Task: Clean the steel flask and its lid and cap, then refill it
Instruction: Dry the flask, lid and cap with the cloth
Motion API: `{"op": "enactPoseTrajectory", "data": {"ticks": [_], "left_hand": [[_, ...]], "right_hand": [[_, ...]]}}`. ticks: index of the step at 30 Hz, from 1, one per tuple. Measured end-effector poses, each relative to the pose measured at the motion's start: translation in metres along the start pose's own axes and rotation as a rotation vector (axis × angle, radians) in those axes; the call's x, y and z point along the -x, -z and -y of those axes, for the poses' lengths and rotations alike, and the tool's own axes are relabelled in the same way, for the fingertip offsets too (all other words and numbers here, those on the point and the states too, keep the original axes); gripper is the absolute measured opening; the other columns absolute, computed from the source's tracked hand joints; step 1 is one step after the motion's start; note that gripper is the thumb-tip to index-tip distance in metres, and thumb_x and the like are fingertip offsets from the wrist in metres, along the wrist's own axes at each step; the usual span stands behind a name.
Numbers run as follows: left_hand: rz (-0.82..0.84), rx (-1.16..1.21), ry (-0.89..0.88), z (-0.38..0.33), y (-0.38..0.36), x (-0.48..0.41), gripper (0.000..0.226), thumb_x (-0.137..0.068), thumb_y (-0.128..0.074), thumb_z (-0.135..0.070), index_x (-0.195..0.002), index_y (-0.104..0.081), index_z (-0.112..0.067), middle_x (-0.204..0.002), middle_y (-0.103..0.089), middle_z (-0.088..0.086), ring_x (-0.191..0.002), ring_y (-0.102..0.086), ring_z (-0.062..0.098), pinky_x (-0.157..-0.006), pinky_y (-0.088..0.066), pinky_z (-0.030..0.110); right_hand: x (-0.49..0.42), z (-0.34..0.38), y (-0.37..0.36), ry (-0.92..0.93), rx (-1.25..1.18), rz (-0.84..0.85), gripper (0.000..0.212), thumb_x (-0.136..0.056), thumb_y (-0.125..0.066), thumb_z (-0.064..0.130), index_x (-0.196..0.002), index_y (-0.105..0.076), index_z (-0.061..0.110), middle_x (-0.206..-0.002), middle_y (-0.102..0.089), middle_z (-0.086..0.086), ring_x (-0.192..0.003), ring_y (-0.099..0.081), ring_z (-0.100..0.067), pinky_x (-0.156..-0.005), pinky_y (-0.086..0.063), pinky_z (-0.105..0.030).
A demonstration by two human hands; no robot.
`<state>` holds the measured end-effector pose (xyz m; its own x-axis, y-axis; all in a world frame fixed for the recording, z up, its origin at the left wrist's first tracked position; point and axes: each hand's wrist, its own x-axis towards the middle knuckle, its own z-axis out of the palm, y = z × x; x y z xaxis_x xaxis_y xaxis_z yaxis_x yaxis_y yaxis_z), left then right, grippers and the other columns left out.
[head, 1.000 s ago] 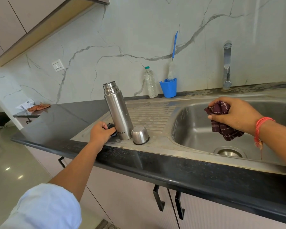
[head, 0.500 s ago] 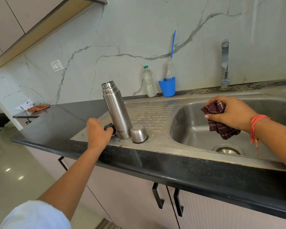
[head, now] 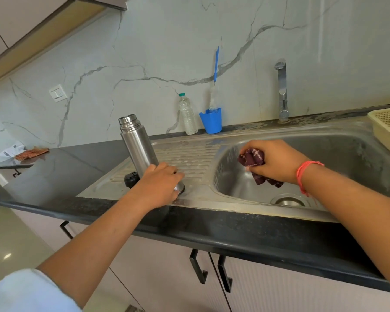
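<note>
The left hand (head: 161, 184) has its fingers curled down over the steel cap (head: 180, 188) on the draining board (head: 189, 158), covering nearly all of it, so a grasp looks likely though the contact underneath is hidden. The right hand (head: 277, 162) is clenched around a bunched maroon cloth (head: 253, 163) over the sink basin (head: 347, 154). Just behind the left knuckles the steel flask (head: 137, 143) stands open-mouthed, touching or nearly touching the hand, with the black lid (head: 131, 179) beside its base. My reading is that the cap is about to be lifted toward the cloth for wiping. To do that well, raise it straight up and away from the flask so the wrist does not knock the tall body over, then bring it over the basin. The tap (head: 282, 91), bottle brush (head: 214, 86) in its blue cup (head: 211, 120) and water bottle (head: 187, 115) wait behind.
</note>
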<state>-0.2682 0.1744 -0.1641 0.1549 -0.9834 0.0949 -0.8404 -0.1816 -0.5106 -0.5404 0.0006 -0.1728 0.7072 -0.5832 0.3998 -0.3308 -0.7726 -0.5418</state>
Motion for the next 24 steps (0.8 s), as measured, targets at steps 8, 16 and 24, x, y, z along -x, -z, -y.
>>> {"op": "enactPoseTrajectory", "data": {"ticks": [8,16,24], "left_hand": [[0.198,-0.125,-0.048,-0.002,0.023,-0.019,0.060,-0.095,-0.067,-0.018,-0.149,-0.046,-0.033,-0.135,-0.056,-0.001,-0.127,-0.043,0.022,-0.104,-0.033,0.038],[-0.021,0.395,-0.065,0.000,0.061,-0.043,0.070,-0.084,-0.082,-0.038,-0.146,-0.050,-0.030,-0.129,-0.051,-0.001,-0.121,-0.047,0.018,-0.100,-0.043,0.036],[-0.144,1.775,0.054,-0.078,0.067,-0.118,0.036,-0.095,-0.073,-0.031,-0.128,-0.060,-0.039,-0.131,-0.062,0.004,-0.110,-0.069,0.020,-0.088,-0.060,0.033]], "right_hand": [[-0.005,0.008,-0.012,0.233,0.525,0.063,0.040,-0.091,-0.064,0.015,-0.123,-0.056,0.037,-0.120,-0.064,0.008,-0.107,-0.063,-0.022,-0.079,-0.053,-0.036],[-0.018,0.016,-0.029,0.407,0.725,-0.034,0.041,-0.093,-0.060,0.012,-0.129,-0.050,0.028,-0.126,-0.062,0.002,-0.107,-0.064,-0.029,-0.074,-0.058,-0.045],[-0.018,-0.017,0.012,-0.281,-0.371,-0.507,0.030,-0.083,-0.078,0.015,-0.110,-0.066,0.021,-0.095,-0.071,0.001,-0.084,-0.069,-0.016,-0.080,-0.057,-0.029]]}}
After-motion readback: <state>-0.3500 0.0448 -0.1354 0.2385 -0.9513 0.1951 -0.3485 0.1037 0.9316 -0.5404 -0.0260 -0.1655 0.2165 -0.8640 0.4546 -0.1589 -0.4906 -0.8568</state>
